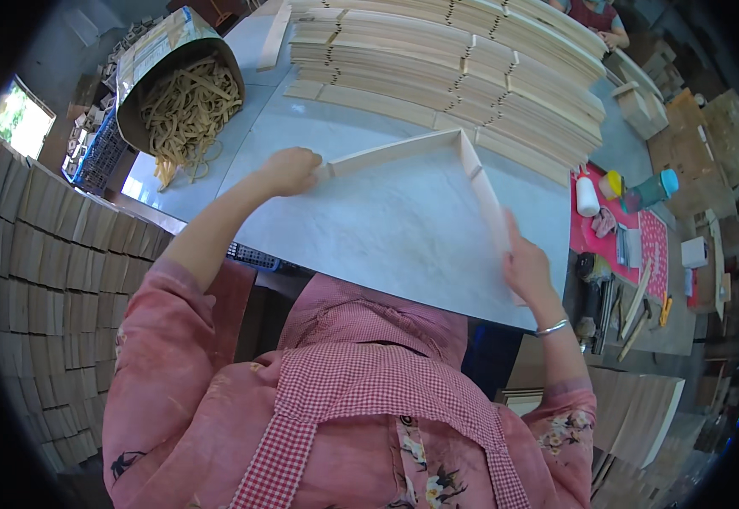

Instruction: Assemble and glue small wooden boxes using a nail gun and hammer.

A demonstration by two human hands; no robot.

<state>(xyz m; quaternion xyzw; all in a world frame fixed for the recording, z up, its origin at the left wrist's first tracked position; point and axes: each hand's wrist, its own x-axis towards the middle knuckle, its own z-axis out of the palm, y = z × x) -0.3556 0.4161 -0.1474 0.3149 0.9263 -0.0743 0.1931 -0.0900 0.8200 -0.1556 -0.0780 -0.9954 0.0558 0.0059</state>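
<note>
Between my hands a thin pale wooden strip (399, 150) stands on edge on the table, bent into a peak at its far middle. Its left end is in the closed fingers of my left hand (293, 171). My right hand (526, 267), a bracelet at its wrist, grips the right length of the strip near the table's right edge. A small notch shows on the strip just below the bend. The fingertips of both hands are partly hidden.
Behind the strip lie stacked notched wooden strips (437, 72) on the pale table (369, 229). A tipped container (132, 119) spills rubber bands (187, 106) at left. Bottles (587, 195) and tools stand at right. Wooden pieces (39, 280) are piled left. Another person (594, 17) is at far right.
</note>
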